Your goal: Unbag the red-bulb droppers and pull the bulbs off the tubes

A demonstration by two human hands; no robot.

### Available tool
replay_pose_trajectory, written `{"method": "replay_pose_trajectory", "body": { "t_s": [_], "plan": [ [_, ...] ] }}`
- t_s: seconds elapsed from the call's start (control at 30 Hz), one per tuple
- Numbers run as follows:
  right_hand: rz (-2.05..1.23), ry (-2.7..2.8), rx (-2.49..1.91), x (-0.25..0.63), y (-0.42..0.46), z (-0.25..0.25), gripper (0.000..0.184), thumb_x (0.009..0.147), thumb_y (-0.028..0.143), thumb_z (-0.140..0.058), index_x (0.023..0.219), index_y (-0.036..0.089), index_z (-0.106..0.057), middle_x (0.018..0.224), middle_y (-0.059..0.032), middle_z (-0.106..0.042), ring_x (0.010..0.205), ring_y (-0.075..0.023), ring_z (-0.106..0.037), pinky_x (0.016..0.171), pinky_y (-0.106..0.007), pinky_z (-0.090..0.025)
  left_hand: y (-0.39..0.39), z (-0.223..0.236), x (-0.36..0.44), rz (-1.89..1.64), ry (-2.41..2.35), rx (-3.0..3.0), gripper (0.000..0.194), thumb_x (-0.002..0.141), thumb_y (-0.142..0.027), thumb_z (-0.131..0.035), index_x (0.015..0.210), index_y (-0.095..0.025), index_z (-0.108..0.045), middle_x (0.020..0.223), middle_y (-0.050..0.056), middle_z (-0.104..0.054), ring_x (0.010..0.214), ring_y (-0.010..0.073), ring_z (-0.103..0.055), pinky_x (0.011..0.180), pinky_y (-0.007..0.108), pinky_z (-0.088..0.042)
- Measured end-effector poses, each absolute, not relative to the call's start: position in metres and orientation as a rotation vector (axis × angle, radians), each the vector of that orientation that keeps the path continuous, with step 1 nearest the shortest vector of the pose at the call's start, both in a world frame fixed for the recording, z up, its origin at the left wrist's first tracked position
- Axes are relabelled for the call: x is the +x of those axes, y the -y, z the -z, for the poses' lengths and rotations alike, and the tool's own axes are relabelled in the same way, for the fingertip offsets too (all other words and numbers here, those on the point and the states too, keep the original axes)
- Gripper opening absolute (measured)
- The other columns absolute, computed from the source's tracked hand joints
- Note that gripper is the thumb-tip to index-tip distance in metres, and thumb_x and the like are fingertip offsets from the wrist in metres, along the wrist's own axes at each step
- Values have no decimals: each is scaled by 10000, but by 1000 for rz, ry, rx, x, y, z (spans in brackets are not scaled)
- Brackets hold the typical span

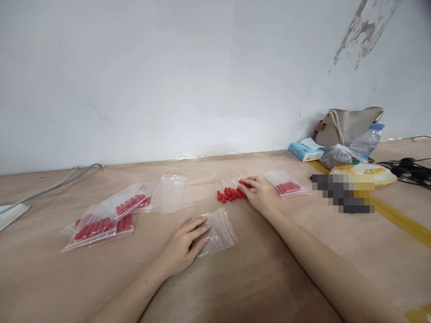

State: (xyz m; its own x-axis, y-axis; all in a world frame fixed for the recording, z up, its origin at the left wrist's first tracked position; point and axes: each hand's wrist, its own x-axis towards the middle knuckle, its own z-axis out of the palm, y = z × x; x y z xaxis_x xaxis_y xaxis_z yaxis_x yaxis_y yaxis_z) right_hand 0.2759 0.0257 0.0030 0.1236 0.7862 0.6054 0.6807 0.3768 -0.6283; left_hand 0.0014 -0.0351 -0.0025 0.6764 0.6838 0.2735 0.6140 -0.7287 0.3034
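My left hand (183, 244) lies flat with fingers spread on an empty clear zip bag (220, 231) on the brown table. My right hand (259, 193) reaches forward and its fingers pinch one of the loose red-tipped sticks (230, 193), which lie in a small pile just left of the hand. A filled bag of red-tipped sticks (286, 184) sits right of that hand.
Several filled bags (101, 222) are stacked at the left, with an empty bag (173, 193) beside them. At the far right stand a beige bag (348, 125), a blue box (305, 150), a water bottle (367, 140) and black cables (409, 170). Yellow tape (400, 220) crosses the table.
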Motion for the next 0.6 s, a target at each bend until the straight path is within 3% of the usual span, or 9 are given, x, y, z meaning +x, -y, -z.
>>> {"method": "replay_pose_trajectory", "body": {
  "t_s": [0.6],
  "plan": [
    [-184, 1832, -1251, 276, -27, 6, 290, 765, 394, -564, 999, 245, -647, 1028, -63, -549, 990, -198, -527, 900, -357, -433, 37, 2, 3, -587, -1041, 2671, 369, 870, -289, -430, 1234, -268, -483, 1289, 67, -487, 1189, 206, -449, 1009, 449, -359]
  ]
}}
